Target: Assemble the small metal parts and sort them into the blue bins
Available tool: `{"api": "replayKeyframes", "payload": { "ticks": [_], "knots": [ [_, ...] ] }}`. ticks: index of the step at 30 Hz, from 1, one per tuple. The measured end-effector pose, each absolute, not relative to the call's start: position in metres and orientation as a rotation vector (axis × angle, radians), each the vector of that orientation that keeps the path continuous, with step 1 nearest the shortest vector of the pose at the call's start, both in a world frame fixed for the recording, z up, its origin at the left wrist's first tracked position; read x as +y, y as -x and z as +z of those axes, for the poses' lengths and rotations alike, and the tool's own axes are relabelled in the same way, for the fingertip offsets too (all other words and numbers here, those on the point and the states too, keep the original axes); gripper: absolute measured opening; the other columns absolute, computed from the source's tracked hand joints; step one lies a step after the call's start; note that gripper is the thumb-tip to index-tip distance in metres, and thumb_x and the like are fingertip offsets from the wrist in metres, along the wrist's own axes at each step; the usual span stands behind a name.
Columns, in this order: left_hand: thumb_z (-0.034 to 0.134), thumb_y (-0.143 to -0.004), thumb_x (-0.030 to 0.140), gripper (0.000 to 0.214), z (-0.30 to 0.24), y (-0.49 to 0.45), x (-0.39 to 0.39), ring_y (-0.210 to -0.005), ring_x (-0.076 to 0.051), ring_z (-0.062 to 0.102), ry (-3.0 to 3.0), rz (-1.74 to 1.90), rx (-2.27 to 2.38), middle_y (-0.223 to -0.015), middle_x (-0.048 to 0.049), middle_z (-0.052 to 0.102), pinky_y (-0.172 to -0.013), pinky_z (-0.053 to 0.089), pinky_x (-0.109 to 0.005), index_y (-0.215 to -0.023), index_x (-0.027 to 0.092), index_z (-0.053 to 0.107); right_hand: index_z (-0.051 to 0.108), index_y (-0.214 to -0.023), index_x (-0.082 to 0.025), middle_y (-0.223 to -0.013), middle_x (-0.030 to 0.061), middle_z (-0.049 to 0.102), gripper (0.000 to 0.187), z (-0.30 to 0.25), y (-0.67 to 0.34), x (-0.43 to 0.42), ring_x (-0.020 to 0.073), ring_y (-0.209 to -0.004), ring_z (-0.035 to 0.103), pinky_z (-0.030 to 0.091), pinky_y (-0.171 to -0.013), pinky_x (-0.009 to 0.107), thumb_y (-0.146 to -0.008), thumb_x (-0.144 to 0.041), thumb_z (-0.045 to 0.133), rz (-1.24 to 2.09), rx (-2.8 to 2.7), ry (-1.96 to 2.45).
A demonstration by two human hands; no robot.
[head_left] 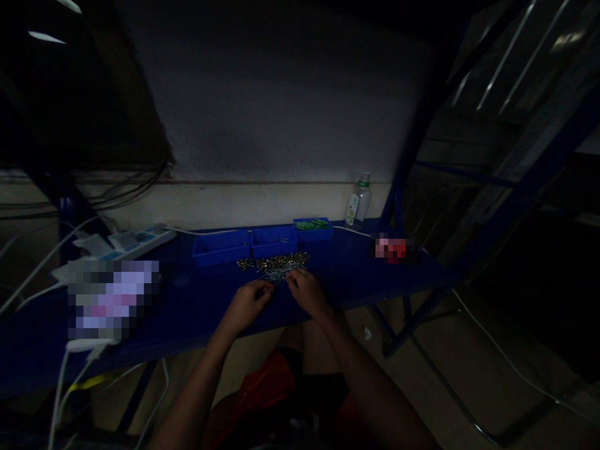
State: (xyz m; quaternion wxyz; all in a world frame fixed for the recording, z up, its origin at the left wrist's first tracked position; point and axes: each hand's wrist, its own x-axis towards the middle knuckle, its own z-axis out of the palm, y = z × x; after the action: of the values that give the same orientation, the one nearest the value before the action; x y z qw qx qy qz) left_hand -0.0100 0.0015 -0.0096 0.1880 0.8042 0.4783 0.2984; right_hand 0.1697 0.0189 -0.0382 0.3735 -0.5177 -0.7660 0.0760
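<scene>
A heap of small metal parts (274, 262), screws and brass-coloured pieces, lies on the dark blue table (197, 306) in front of me. My left hand (250, 300) rests at the near edge of the heap with its fingers curled in a pinch. My right hand (304, 289) sits beside it, fingers bent together over the parts. What either hand holds is too small and dark to name.
Behind the heap stand two blue trays (220, 247) (274, 240) and a third holding green pieces (313, 226). A plastic bottle (359, 201) is at the back right, a power strip (140, 240) with white cables at the left, and a blue steel rack (515, 181) to the right.
</scene>
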Motion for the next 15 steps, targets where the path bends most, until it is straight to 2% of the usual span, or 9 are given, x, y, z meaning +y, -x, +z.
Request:
{"api": "replayKeyframes", "payload": {
  "ticks": [5,15],
  "knots": [
    [0.044,-0.080,0.030,0.026,-0.0080,0.0093,0.0000,-0.083,-0.019,0.061,-2.273,0.819,1.354,-0.091,-0.0059,0.066,-0.075,0.044,-0.027,-0.090,0.017,0.064,0.057,-0.085,-0.020,-0.084,0.0032,0.057,0.009,-0.0405,-0.1690,0.0214,0.0151,-0.083,0.051,0.037,-0.075,0.025,-0.080,-0.017,0.050,0.165,-1.927,1.387],
    [0.045,-0.079,0.028,0.025,-0.0101,0.0105,0.0017,-0.081,-0.018,0.061,-2.298,0.797,1.359,-0.091,-0.0054,0.066,-0.074,0.044,-0.026,-0.090,0.017,0.064,0.056,-0.080,-0.020,-0.080,0.0030,0.057,0.015,-0.0378,-0.1701,0.0177,0.0144,-0.083,0.051,0.037,-0.077,0.025,-0.087,-0.021,0.043,0.175,-1.942,1.309]
  ]
}}
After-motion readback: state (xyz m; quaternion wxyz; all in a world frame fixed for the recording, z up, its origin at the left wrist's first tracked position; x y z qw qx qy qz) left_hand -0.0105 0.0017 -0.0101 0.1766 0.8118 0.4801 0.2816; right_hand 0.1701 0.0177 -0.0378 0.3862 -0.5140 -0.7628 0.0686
